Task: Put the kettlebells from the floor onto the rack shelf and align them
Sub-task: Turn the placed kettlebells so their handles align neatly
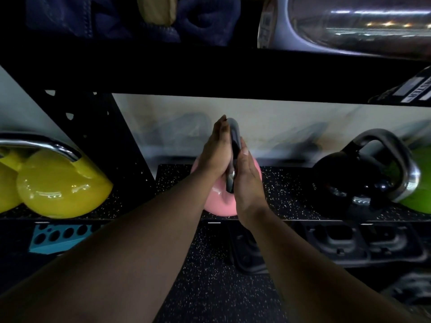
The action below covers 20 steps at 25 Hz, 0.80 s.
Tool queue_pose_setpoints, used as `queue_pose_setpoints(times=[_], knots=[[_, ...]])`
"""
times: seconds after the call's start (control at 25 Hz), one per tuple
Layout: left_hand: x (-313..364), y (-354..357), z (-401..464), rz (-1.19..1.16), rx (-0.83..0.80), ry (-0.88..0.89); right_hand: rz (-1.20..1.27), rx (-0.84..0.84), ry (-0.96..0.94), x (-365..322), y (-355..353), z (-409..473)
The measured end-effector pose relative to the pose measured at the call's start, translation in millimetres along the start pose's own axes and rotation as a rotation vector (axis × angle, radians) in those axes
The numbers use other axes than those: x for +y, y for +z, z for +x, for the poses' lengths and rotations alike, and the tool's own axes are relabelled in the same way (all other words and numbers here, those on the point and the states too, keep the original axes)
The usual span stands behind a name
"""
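A pink kettlebell (218,202) with a dark steel handle stands on the speckled black rack shelf (284,190), near its front edge, in the middle. My left hand (215,151) presses flat against the handle's left side and my right hand (248,180) against its right side, so the handle is clamped between both palms. A black kettlebell (345,180) stands on the same shelf to the right, with a green kettlebell (417,183) beside it at the frame edge. Two yellow kettlebells (63,185) sit on the shelf to the left.
A black perforated rack upright (100,127) separates the yellow kettlebells from the middle bay. The upper shelf beam (210,75) hangs close above. Below lie a teal perforated block (58,236), black moulded trays (354,241) and speckled rubber floor (210,276).
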State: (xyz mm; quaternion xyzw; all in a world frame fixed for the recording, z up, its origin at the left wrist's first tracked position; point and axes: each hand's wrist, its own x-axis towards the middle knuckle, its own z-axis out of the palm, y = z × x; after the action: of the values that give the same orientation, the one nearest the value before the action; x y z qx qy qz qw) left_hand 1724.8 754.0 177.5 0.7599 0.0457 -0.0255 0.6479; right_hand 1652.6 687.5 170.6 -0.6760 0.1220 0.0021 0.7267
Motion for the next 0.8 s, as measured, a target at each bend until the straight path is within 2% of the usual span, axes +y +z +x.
queue_pose_setpoints(times=[0.6,0.8], knots=[[1.9,2.0,-8.9,0.055,-0.001,0.009,-0.056,-0.044,0.004,-5.5,-8.8,-1.4],[7.9,-3.3,-11.2,0.192,-0.027,-0.015,-0.104,-0.089,0.002,-16.6,-12.7,-8.3]])
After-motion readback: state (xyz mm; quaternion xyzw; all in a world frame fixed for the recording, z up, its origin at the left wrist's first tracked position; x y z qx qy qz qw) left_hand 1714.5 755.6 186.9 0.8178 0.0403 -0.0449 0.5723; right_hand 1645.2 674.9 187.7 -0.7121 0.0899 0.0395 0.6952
